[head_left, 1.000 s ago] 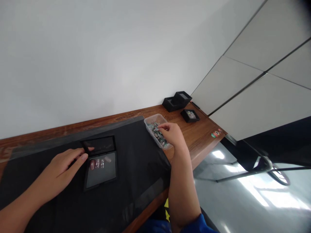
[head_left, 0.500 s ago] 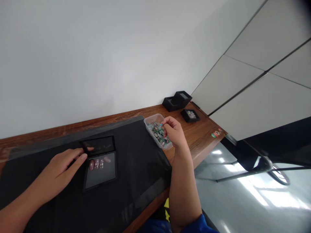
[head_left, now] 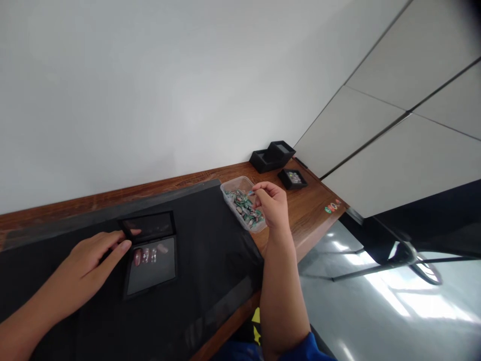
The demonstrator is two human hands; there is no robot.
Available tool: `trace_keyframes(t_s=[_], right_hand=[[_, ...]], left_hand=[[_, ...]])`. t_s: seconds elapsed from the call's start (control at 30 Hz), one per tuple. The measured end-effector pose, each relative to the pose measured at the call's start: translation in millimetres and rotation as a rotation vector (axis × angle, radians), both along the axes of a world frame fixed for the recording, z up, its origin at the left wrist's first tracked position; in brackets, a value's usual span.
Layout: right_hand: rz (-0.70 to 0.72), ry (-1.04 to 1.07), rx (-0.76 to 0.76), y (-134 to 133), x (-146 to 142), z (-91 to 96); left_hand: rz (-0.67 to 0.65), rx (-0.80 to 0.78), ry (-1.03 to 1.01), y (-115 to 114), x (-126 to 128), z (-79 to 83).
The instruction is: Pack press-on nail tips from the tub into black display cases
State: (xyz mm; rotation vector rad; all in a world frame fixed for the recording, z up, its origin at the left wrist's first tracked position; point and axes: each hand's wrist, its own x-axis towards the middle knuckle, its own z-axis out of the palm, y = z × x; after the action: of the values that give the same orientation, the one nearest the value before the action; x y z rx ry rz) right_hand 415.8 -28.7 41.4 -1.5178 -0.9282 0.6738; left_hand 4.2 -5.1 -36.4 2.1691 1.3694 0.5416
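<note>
My left hand (head_left: 90, 263) is at the left edge of an open black case (head_left: 152, 287), thumb and fingers closed on it near the hinge. The dark, shiny lid (head_left: 152, 224) is raised. Along the top of its grey inside lies a short row of pinkish and clear false nails (head_left: 146, 256). My right hand (head_left: 271, 203) pinches a small bluish piece, apparently a false nail (head_left: 251, 192), over the right side of a clear plastic tub (head_left: 233, 213). Loose green, grey and pink nail-like pieces (head_left: 245, 206) lie in the tub, partly hidden by my right hand.
Black boxes (head_left: 272, 156) stand by the wall at the back right; a smaller black box (head_left: 293, 178) in front of them holds shiny pieces. Round stickers (head_left: 332, 206) sit near the wooden table's right end. A black mat (head_left: 210, 260) covers the left part.
My right hand has lifted and shifted slightly right, with the small bluish piece between its fingertips. My left hand stays at the case. The whole view has shifted a little.
</note>
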Motion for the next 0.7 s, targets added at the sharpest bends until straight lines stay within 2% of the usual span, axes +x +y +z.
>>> trace_keyframes(t_s=[0.27, 0.47, 0.7], right_hand=[[0.054, -0.081, -0.158, -1, 6, 0.6], [0.144, -0.233, -0.256, 3, 6, -8.8], [0.214, -0.281, -0.250, 5, 12, -15.3]], left_hand=[[-0.017, -0.055, 0.025, 0, -1, 0.7], [-0.009, -0.041, 0.007, -1, 1, 2.6], [-0.009, -0.042, -0.021, -1, 2, 2.9]])
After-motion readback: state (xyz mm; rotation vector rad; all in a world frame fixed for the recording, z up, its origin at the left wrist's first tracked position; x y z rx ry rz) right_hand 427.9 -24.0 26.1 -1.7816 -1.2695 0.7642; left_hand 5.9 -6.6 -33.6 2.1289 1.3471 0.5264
